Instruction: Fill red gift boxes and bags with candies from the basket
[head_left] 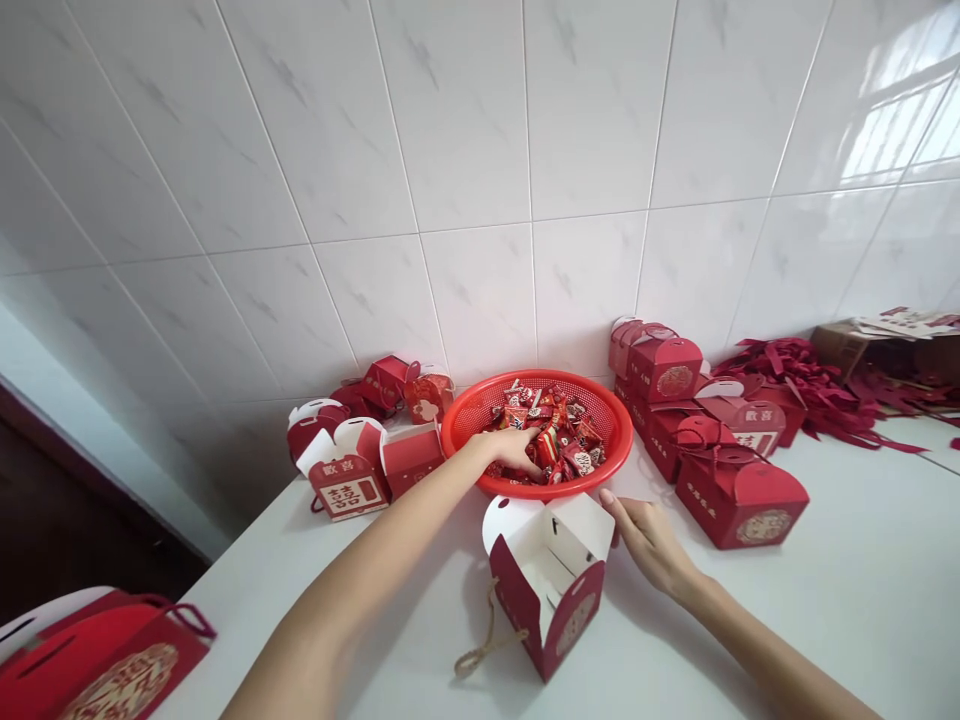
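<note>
While the left hand (516,452) is resting in the basket (627,425): its thumb and fingers are standing parted among the candies; whether they are gripping one I cannot tell.
Right hand (649,535): it is touching the right flap of the open box, thumb lying along the edge, other fingers curling below; how firmly they are holding it I cannot tell.
Basket: one, red, sitting against the wall (480,150) side of the table (862,600), holding a heap of candies (581,458), too many overlapping to count.
Open box (576,618): one, standing upright just in front of the basket, its flaps spreading, its white inside showing small dark slots; one twine loop (469,661) is hanging from its left side.
Left boxes (349,492): at least five, clustering beside the basket; the front one is gaping at the top.
Right boxes (742,500): at least six, some stacking on others, mostly closed.
Near corner box (124,675): at least one, running out of view.
Ribbons (802,375): one tangled heap, lying beside one carton (838,350), which is bearing cards (907,322).
</note>
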